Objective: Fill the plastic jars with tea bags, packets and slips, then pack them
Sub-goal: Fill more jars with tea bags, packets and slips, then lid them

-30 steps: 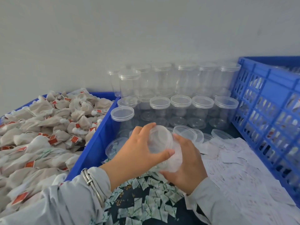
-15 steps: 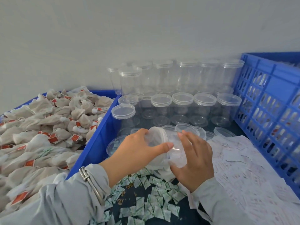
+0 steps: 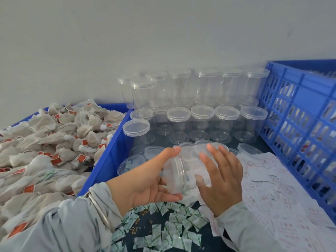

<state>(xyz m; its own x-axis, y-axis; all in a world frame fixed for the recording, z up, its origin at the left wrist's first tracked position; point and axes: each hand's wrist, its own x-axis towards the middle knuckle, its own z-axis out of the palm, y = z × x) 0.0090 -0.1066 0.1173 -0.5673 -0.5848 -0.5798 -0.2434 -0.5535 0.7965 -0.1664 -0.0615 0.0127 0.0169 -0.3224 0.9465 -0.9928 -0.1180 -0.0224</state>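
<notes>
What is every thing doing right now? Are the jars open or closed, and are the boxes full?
Held jar: tipped on its side, between both hands.
Lid: at the jar's mouth, under the left hand.
Right hand: around the jar's body.
Stacked jars: upright, lids on, look empty.
Left bin: heaped with tea bags.
Packets: scattered loose.
Slips: spread in a pile.
</notes>
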